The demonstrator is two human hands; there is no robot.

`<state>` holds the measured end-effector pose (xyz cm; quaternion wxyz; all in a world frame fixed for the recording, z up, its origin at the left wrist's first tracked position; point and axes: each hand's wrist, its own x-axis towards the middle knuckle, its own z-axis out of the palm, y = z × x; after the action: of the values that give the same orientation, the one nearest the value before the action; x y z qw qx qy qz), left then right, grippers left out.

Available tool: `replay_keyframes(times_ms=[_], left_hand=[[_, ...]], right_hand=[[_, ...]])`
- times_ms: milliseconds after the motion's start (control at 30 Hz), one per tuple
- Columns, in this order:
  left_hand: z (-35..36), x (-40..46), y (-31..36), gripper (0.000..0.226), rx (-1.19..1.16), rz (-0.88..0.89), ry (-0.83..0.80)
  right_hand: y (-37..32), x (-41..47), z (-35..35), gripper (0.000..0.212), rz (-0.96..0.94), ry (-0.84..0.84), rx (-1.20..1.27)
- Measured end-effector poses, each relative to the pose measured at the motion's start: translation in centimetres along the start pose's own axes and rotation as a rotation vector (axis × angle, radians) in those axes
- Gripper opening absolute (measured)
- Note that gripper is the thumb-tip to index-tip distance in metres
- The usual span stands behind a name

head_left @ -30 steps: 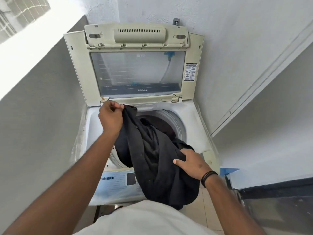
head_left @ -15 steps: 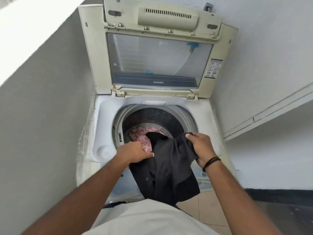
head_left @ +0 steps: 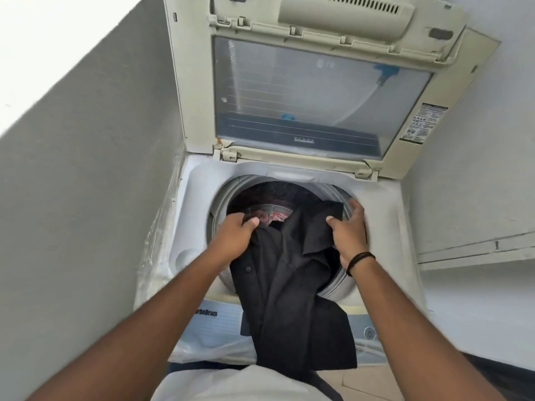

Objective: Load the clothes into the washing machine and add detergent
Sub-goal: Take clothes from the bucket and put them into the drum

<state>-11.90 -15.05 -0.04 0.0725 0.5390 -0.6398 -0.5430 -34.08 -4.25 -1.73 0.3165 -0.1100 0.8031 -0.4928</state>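
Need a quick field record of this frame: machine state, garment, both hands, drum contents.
machine: top-load washing machine, lid raised open
garment: black shirt, upper part over the drum opening, lower part hanging over the front panel
left hand: grips the shirt's left edge
right hand: holds the shirt's right edge, thumb on the cloth
drum contents: pinkish patterned cloth visible inside
detergent: none in view
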Motion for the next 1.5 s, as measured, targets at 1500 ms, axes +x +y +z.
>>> replay_keyframes(times_ms=[1500], left_hand=[[6.0,4.6,-4.0,0.059,0.144,-0.105,-0.609]], right_hand=[[-1.8,8.7,5.8,0.018,0.330,0.037,0.253]])
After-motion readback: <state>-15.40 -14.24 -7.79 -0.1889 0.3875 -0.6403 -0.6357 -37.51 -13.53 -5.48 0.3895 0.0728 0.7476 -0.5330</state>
